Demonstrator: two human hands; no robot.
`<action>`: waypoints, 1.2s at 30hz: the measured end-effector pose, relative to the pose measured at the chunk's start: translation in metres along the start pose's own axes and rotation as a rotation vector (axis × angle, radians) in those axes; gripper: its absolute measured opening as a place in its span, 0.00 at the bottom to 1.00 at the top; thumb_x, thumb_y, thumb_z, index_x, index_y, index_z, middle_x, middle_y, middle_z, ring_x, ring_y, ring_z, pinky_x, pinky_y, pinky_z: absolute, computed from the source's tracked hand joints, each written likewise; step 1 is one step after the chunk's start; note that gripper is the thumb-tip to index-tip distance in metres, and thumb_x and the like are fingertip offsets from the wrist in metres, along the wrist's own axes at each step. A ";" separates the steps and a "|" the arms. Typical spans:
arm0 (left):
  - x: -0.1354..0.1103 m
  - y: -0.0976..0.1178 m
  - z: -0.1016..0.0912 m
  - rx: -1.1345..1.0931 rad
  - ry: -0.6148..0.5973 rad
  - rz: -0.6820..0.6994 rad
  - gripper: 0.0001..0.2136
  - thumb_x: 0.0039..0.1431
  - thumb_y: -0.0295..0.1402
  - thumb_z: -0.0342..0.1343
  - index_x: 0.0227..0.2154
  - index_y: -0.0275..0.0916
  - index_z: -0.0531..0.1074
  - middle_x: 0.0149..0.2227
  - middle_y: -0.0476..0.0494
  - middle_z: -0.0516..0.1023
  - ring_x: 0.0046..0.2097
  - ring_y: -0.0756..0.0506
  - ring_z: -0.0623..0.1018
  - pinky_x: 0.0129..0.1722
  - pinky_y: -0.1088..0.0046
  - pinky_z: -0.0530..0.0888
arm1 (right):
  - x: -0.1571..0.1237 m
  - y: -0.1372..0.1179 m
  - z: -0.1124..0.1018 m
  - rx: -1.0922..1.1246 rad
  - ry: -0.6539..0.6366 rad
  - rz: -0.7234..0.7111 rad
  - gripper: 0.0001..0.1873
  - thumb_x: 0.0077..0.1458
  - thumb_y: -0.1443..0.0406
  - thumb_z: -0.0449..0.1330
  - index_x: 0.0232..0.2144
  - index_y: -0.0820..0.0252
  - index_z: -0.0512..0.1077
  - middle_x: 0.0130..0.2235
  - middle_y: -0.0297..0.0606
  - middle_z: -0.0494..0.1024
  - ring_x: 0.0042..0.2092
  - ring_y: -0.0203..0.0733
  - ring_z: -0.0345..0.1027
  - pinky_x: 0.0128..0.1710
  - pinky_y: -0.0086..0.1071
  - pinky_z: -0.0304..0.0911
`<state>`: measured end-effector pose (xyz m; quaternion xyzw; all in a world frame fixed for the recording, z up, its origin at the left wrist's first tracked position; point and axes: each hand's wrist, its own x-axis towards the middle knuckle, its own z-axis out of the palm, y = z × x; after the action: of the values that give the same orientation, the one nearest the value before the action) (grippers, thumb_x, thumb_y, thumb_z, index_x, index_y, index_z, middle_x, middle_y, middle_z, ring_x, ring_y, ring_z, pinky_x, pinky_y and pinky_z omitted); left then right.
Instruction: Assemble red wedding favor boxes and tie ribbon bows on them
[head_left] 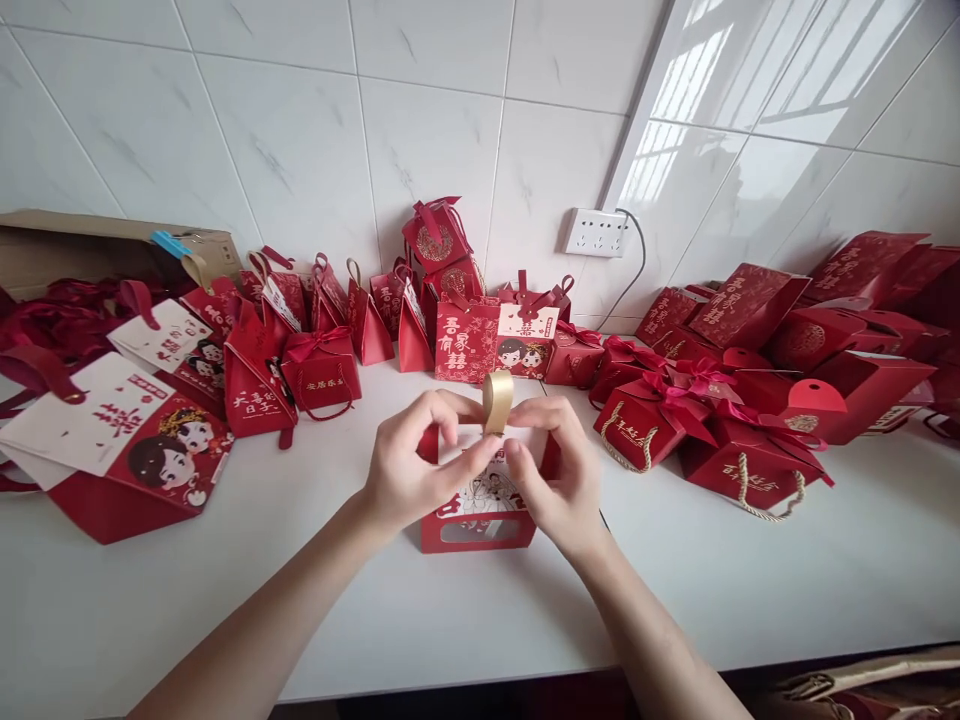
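A small red and white gift box (478,530) with a clear window stands on the white counter (420,610) in front of me. Both my hands meet over its top. My left hand (409,470) is closed, pinching the box's top flap by the gold ribbon loop (497,400) that sticks up between the hands. My right hand (559,470) is closed too, its fingers pinched on the same flap and loop from the right.
Many red gift boxes and bags line the tiled wall, with several more piled at right (750,380). Flat red and white cartoon boxes (127,440) lie at left, before a cardboard carton (112,245). A wall socket (596,232) with a cable sits behind.
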<state>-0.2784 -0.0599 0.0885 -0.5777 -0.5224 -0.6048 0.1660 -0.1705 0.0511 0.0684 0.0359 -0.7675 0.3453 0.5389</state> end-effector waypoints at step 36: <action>-0.002 0.003 0.002 0.049 -0.053 0.015 0.11 0.54 0.21 0.55 0.38 0.39 0.76 0.31 0.47 0.79 0.31 0.50 0.76 0.31 0.75 0.74 | -0.003 -0.009 0.004 0.028 0.020 0.149 0.04 0.56 0.69 0.57 0.30 0.57 0.67 0.27 0.32 0.69 0.29 0.34 0.63 0.28 0.30 0.58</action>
<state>-0.2742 -0.0607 0.0874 -0.5931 -0.5369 -0.5751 0.1710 -0.1681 0.0409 0.0693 -0.0173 -0.7577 0.3955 0.5188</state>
